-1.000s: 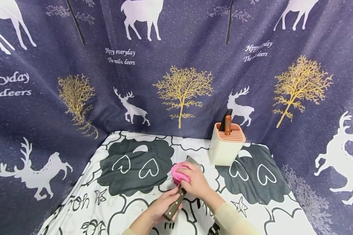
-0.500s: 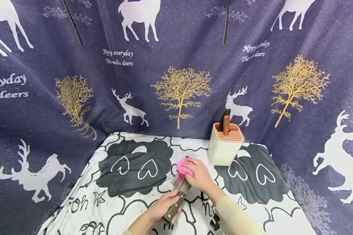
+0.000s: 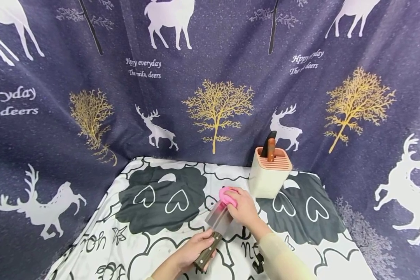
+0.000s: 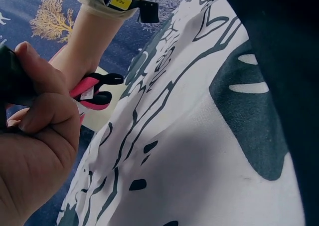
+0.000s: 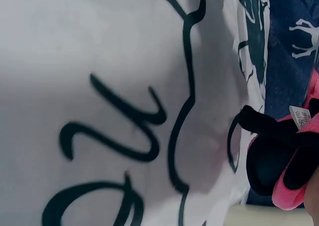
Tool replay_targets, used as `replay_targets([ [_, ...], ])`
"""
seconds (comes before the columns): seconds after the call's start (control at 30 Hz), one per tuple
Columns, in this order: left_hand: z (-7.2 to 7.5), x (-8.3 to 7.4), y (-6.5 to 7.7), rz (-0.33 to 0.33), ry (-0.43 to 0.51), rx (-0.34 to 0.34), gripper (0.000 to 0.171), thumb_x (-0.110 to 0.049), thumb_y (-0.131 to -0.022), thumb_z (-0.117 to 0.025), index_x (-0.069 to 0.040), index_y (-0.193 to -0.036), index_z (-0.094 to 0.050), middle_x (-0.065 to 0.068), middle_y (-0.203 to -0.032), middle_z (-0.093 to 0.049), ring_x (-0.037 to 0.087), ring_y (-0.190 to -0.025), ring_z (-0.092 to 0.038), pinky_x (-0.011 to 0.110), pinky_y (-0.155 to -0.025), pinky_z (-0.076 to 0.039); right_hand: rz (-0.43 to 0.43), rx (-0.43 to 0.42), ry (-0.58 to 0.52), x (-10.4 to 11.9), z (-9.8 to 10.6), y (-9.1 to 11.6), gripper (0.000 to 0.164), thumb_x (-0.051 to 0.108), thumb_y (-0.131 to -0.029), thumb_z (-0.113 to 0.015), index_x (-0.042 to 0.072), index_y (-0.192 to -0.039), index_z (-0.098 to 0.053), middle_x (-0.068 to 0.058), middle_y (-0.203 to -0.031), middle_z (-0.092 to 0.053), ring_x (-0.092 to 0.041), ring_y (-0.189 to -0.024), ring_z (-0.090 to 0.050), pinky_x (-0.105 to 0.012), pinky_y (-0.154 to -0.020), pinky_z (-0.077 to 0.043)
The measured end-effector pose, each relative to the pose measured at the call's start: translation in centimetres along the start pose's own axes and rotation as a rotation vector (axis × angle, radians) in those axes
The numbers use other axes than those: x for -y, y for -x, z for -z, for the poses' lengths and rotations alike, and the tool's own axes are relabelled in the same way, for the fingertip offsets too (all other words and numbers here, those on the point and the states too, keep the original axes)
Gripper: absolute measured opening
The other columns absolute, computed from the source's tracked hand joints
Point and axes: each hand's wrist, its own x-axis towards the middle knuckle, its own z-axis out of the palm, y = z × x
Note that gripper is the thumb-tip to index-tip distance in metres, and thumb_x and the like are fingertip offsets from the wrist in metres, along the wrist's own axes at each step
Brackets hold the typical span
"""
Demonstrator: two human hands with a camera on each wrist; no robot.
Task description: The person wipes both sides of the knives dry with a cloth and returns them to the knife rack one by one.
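My left hand [image 3: 196, 249] grips the dark wooden handle of a cleaver [image 3: 218, 217], its broad metal blade pointing away and up to the right. Ahead of it, my right hand [image 3: 244, 209] holds a bunched pink cloth [image 3: 226, 195] over the far end of the blade. Reflected pink shows on the metal below it. In the left wrist view, the curled fingers of the left hand [image 4: 47, 113] wrap the dark handle [image 4: 15, 76]. Black folds and a white tag show on the pink cloth [image 5: 286, 193] in the right wrist view.
A cream knife block [image 3: 266, 181] with a slotted orange top stands behind and right of the hands. It holds a brown-handled knife [image 3: 271, 149] and a black-handled one [image 3: 264, 149]. A patterned white cloth [image 3: 161, 249] covers the table; a dark deer-print curtain [image 3: 182, 77] hangs behind.
My right hand has slid the pink cloth up and right, from near the handle to the blade's far end. More of the blade shows. My left hand keeps its hold on the handle.
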Motion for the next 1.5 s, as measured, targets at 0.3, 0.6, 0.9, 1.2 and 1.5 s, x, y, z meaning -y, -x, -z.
replay_targets([
  [0.3,-0.1,-0.1,0.4,-0.037,-0.052,0.056,0.046,-0.023,-0.111,-0.043,0.007,-0.144,-0.038,0.001,-0.082,-0.059,0.005,-0.056,-0.056,0.020,-0.042,-0.051,-0.125,0.048,0.018,-1.1,0.9,1.0,0.051,0.014,-0.076,-0.070,0.016,-0.127,-0.072,-0.011,-0.126,-0.068,-0.033,-0.110,-0.068,-0.051,-0.090,-0.058],
  [0.6,0.5,0.3,1.0,-0.040,-0.057,0.070,0.061,-0.023,-0.111,-0.042,0.007,-0.159,-0.020,0.002,-0.082,-0.058,0.004,-0.055,-0.057,0.020,-0.042,-0.051,-0.270,0.135,-0.020,-2.5,1.9,2.0,0.052,0.018,-0.080,-0.071,0.020,-0.131,-0.069,-0.003,-0.121,-0.068,-0.022,-0.099,-0.066,-0.046,-0.084,-0.057],
  [0.9,0.7,-0.1,0.9,-0.003,-0.031,0.010,0.067,-0.027,-0.110,-0.045,0.002,-0.162,-0.014,0.003,-0.084,-0.061,0.004,-0.055,-0.056,0.019,-0.043,-0.051,-0.290,0.016,-0.120,-1.9,4.3,2.1,0.049,0.011,-0.076,-0.072,0.019,-0.124,-0.073,-0.004,-0.116,-0.067,-0.019,-0.093,-0.065,-0.041,-0.080,-0.056],
  [1.2,0.8,-0.1,-0.1,0.004,-0.031,-0.046,0.061,-0.026,-0.111,-0.043,0.000,-0.162,-0.021,0.006,-0.086,-0.059,0.006,-0.053,-0.054,0.019,-0.042,-0.050,-0.159,0.003,-0.180,1.6,5.4,1.7,0.052,0.010,-0.071,-0.073,0.025,-0.120,-0.074,0.001,-0.113,-0.064,-0.013,-0.093,-0.062,-0.030,-0.075,-0.054],
  [1.5,-0.1,-0.5,-1.3,-0.045,-0.041,-0.033,0.062,-0.027,-0.111,-0.042,0.002,-0.161,-0.019,0.002,-0.082,-0.058,0.003,-0.049,-0.053,0.019,-0.041,-0.049,0.152,0.026,-0.145,6.8,3.5,1.7,0.049,0.014,-0.072,-0.073,0.021,-0.121,-0.073,-0.004,-0.122,-0.064,-0.018,-0.106,-0.065,-0.037,-0.087,-0.059],
])
